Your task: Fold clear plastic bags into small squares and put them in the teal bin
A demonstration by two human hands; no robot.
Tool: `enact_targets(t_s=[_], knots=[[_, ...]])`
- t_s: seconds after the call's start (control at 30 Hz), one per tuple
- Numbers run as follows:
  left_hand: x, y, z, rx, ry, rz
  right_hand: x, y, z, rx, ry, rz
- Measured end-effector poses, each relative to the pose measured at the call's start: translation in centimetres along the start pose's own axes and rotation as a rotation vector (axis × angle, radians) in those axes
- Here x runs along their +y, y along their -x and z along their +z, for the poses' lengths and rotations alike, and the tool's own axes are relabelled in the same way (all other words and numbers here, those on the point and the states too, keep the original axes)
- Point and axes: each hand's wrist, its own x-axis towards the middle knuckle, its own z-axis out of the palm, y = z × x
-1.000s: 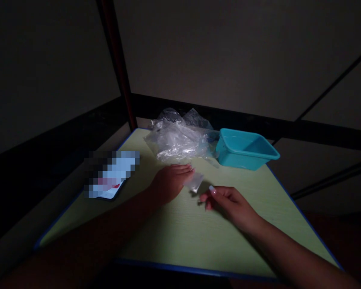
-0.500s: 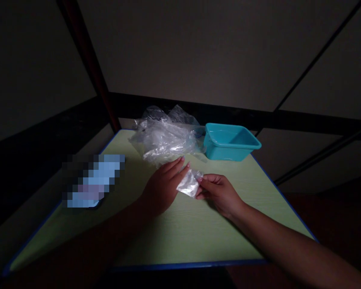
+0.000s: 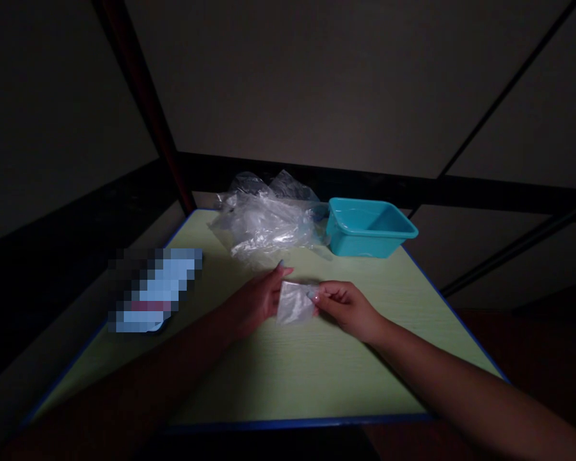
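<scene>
My right hand (image 3: 348, 308) pinches the right edge of a small folded clear plastic bag (image 3: 295, 303) between thumb and fingers. It holds the bag above the middle of the table. My left hand (image 3: 259, 301) is at the bag's left edge, its thumb raised and apart from the fingers. Some of its fingertips are partly hidden at the bag's edge, and I cannot tell if they touch it. Just beyond both hands lies a loose heap of crumpled clear plastic bags (image 3: 269, 224).
A turquoise plastic basin (image 3: 365, 244) stands at the table's back right, against the heap's right side. On the left lies a phone-like object (image 3: 160, 294), blurred out. The pale green table (image 3: 317, 384) has a blue edge and stands close to a wall.
My left hand has come off the top of the small bag and turned, thumb up, at its left side. The bag is now tilted more upright in my right hand.
</scene>
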Motion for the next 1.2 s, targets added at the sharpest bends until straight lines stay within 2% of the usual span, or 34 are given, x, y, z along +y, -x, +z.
enact_targets(t_s=[0.2, 0.37, 0.5, 0.63, 0.73, 0.83, 0.9, 1.1, 1.2], knots=[[-0.3, 0.2, -0.2, -0.098, -0.034, 0.047, 0.1, 0.1, 0.0, -0.104, 0.047, -0.013], [0.3, 0.6, 0.2, -0.096, -0.164, 0.09, 0.5, 0.0, -0.3, -0.129, 0.07, -0.031], [0.0, 0.5, -0.3, -0.173, -0.396, 0.12, 0.3, 0.4, -0.2, -0.198, 0.077, -0.045], [-0.5, 0.5, -0.9, -0.264, -0.647, 0.206, 0.0, 0.9, -0.2, -0.26, 0.093, -0.042], [-0.6, 0.6, -1.0, -0.287, -0.722, 0.267, 0.0, 1.0, -0.2, -0.279, 0.107, -0.057], [-0.7, 0.6, -0.9, -0.305, -0.726, 0.257, 0.2, 0.9, -0.2, -0.266, 0.124, -0.074], [-0.7, 0.7, -0.7, -0.282, -0.677, 0.23, 0.3, 0.8, -0.2, -0.244, 0.125, -0.076], [-0.5, 0.9, 0.2, -0.11, -0.497, 0.139, 0.5, 0.6, -0.3, -0.199, 0.124, -0.096], [-0.1, 0.9, 0.3, -0.081, -0.474, 0.107, 0.6, 0.6, -0.3, -0.203, 0.129, -0.089]])
